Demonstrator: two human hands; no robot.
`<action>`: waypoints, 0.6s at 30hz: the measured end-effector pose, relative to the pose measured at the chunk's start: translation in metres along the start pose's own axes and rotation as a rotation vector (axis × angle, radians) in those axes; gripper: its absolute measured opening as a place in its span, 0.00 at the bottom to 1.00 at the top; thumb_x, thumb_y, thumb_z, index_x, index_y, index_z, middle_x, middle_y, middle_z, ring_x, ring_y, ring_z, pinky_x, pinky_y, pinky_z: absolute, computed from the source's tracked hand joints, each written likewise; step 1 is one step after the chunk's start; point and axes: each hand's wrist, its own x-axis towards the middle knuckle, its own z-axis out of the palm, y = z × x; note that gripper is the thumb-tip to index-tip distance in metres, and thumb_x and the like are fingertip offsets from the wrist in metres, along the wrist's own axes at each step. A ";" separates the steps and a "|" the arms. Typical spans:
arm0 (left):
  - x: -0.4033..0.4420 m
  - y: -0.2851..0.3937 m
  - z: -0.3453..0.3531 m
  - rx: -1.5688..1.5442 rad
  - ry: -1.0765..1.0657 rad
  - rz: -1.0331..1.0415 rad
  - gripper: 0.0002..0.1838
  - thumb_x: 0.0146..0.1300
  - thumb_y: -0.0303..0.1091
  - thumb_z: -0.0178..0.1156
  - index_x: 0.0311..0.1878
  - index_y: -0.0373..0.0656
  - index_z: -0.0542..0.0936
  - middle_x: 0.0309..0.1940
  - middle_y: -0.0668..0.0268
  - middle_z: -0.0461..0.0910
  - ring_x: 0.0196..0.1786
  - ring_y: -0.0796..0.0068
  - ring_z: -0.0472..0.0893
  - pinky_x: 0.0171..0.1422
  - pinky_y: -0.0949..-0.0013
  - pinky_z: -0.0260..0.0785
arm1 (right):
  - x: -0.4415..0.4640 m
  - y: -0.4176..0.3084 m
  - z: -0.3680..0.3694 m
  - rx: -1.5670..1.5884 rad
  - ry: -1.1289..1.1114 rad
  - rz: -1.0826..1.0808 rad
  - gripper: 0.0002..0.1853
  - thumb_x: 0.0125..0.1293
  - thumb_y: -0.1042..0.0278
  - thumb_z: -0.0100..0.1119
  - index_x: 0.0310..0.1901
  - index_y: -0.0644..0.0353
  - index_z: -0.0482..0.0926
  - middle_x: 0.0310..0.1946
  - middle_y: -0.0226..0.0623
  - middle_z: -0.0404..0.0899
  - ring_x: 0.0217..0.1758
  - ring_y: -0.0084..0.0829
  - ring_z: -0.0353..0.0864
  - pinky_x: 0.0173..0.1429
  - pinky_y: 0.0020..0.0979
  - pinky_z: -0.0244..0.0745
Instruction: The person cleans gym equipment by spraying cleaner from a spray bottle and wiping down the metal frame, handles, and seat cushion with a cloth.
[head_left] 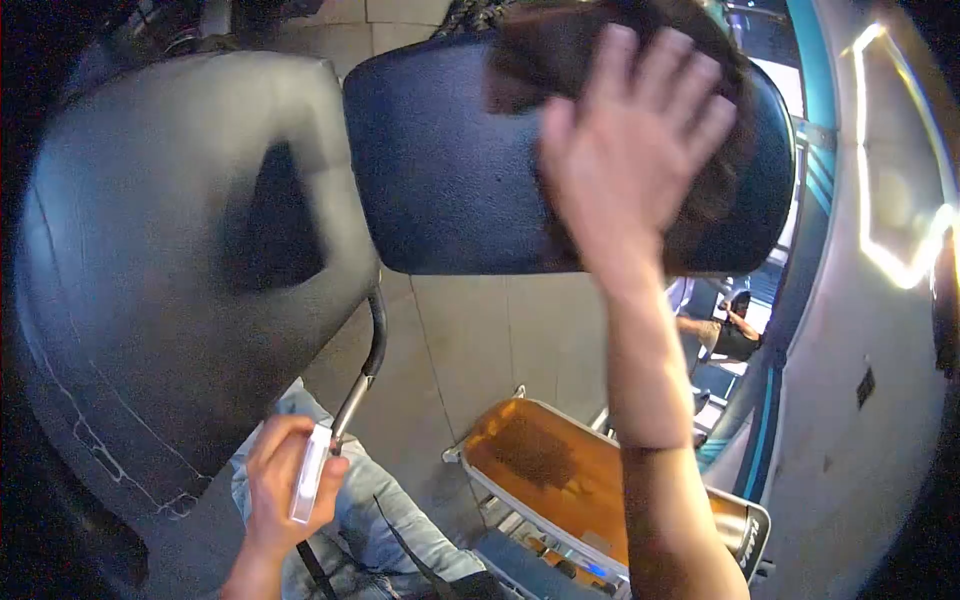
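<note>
My right hand (635, 150) lies palm down with its fingers spread over a dark brown, soft-looking mass (545, 60), which is blurred. Whether this is hair or cloth I cannot tell. Under it is a black padded cushion (440, 170). My left hand (275, 480), low in the view, grips a small clear and white rectangular piece (312, 475) between thumb and fingers. The piece's exact kind does not show. A metal and black bent bar (365, 365) runs just behind that hand.
A large black padded seat section (150, 250) with a dark hole fills the left. A trolley (545, 450) with an orange-brown top stands below the cushion. At right are a pale wall (855, 330), a glowing light strip (862, 140) and another person (735, 340) farther off.
</note>
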 end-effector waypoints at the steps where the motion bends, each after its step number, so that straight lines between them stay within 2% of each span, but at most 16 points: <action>1: -0.007 -0.002 -0.002 -0.003 -0.012 0.011 0.13 0.56 0.35 0.67 0.32 0.34 0.79 0.34 0.56 0.75 0.33 0.56 0.78 0.39 0.60 0.70 | -0.001 -0.021 0.003 0.026 -0.015 -0.015 0.35 0.59 0.48 0.58 0.66 0.57 0.69 0.68 0.55 0.63 0.73 0.59 0.57 0.74 0.62 0.47; 3: -0.021 -0.004 -0.007 -0.015 -0.035 -0.075 0.13 0.57 0.36 0.67 0.32 0.34 0.79 0.34 0.55 0.75 0.33 0.56 0.77 0.38 0.60 0.70 | -0.009 -0.061 0.012 0.121 -0.074 -0.059 0.35 0.60 0.48 0.57 0.66 0.60 0.69 0.70 0.56 0.61 0.74 0.61 0.54 0.75 0.63 0.44; 6: -0.037 -0.002 -0.017 -0.015 -0.023 -0.046 0.13 0.57 0.37 0.66 0.31 0.34 0.79 0.34 0.56 0.75 0.32 0.57 0.77 0.37 0.61 0.70 | -0.054 -0.105 0.015 0.242 -0.166 -0.303 0.39 0.59 0.45 0.60 0.68 0.60 0.67 0.72 0.55 0.57 0.76 0.61 0.50 0.76 0.64 0.42; 7: -0.040 -0.001 -0.021 -0.026 -0.012 -0.056 0.13 0.58 0.37 0.65 0.31 0.34 0.78 0.34 0.56 0.74 0.32 0.57 0.77 0.37 0.60 0.70 | -0.068 -0.103 0.014 0.328 -0.220 -0.305 0.39 0.58 0.44 0.60 0.68 0.58 0.68 0.73 0.54 0.56 0.77 0.61 0.48 0.75 0.65 0.41; 8: -0.041 0.000 -0.027 0.014 0.002 0.021 0.12 0.60 0.37 0.60 0.32 0.36 0.77 0.32 0.58 0.73 0.29 0.59 0.76 0.33 0.61 0.69 | -0.080 -0.098 0.010 0.413 -0.275 -0.309 0.40 0.57 0.43 0.61 0.68 0.55 0.68 0.73 0.52 0.54 0.77 0.60 0.46 0.75 0.66 0.41; 10: -0.049 0.000 -0.039 0.010 0.022 0.034 0.12 0.60 0.37 0.60 0.32 0.36 0.77 0.32 0.58 0.73 0.29 0.59 0.76 0.33 0.61 0.68 | -0.100 -0.067 -0.015 0.401 -0.395 -0.220 0.40 0.56 0.39 0.63 0.68 0.47 0.68 0.75 0.50 0.51 0.78 0.59 0.43 0.72 0.72 0.38; 11: -0.057 -0.002 -0.045 0.011 0.038 0.035 0.12 0.60 0.37 0.60 0.33 0.36 0.77 0.32 0.58 0.73 0.29 0.60 0.76 0.33 0.62 0.68 | -0.113 -0.044 -0.023 0.332 -0.418 -0.180 0.39 0.55 0.36 0.63 0.68 0.39 0.68 0.76 0.48 0.49 0.79 0.59 0.41 0.70 0.76 0.35; 12: -0.060 -0.003 -0.050 -0.002 0.053 0.040 0.12 0.60 0.37 0.60 0.33 0.36 0.77 0.32 0.58 0.73 0.29 0.60 0.76 0.33 0.62 0.68 | -0.116 -0.018 -0.037 0.252 -0.453 -0.116 0.41 0.55 0.33 0.61 0.70 0.36 0.66 0.77 0.48 0.46 0.80 0.57 0.39 0.68 0.78 0.30; 13: -0.064 -0.003 -0.056 -0.006 0.068 0.009 0.13 0.60 0.38 0.60 0.32 0.36 0.76 0.31 0.58 0.73 0.29 0.59 0.76 0.34 0.62 0.68 | -0.116 0.012 -0.045 0.113 -0.468 -0.052 0.44 0.53 0.30 0.62 0.71 0.36 0.64 0.78 0.50 0.43 0.80 0.58 0.36 0.68 0.79 0.28; 14: -0.068 -0.004 -0.061 -0.011 0.080 -0.026 0.14 0.61 0.39 0.60 0.32 0.36 0.76 0.31 0.57 0.73 0.29 0.59 0.76 0.34 0.61 0.68 | -0.118 0.047 -0.038 0.051 -0.310 -0.024 0.47 0.51 0.28 0.62 0.72 0.36 0.62 0.78 0.54 0.40 0.80 0.62 0.35 0.67 0.80 0.27; 15: -0.076 -0.008 -0.063 -0.024 0.095 -0.028 0.14 0.61 0.39 0.60 0.32 0.36 0.76 0.31 0.57 0.73 0.29 0.59 0.76 0.34 0.61 0.68 | -0.100 0.070 -0.048 -0.011 -0.282 0.048 0.48 0.51 0.28 0.61 0.73 0.36 0.61 0.77 0.57 0.41 0.79 0.65 0.34 0.67 0.79 0.28; 16: -0.084 -0.015 -0.063 -0.060 0.090 -0.108 0.16 0.62 0.42 0.60 0.32 0.36 0.76 0.32 0.57 0.73 0.30 0.59 0.75 0.35 0.61 0.68 | -0.080 0.086 -0.049 -0.091 -0.199 0.076 0.45 0.55 0.30 0.59 0.73 0.36 0.61 0.76 0.60 0.45 0.78 0.68 0.38 0.68 0.78 0.31; 17: -0.088 -0.019 -0.063 -0.097 0.075 -0.189 0.18 0.63 0.44 0.59 0.32 0.35 0.76 0.32 0.57 0.73 0.30 0.59 0.75 0.35 0.61 0.68 | -0.058 0.096 -0.044 -0.189 -0.175 0.089 0.41 0.59 0.33 0.56 0.73 0.41 0.63 0.74 0.63 0.49 0.76 0.68 0.43 0.70 0.74 0.34; 18: -0.082 -0.016 -0.068 -0.042 0.066 -0.100 0.20 0.64 0.48 0.59 0.33 0.35 0.76 0.32 0.58 0.73 0.30 0.59 0.75 0.35 0.60 0.68 | -0.038 0.093 -0.038 -0.191 -0.142 0.095 0.40 0.60 0.34 0.56 0.72 0.45 0.64 0.73 0.63 0.51 0.76 0.67 0.45 0.71 0.73 0.36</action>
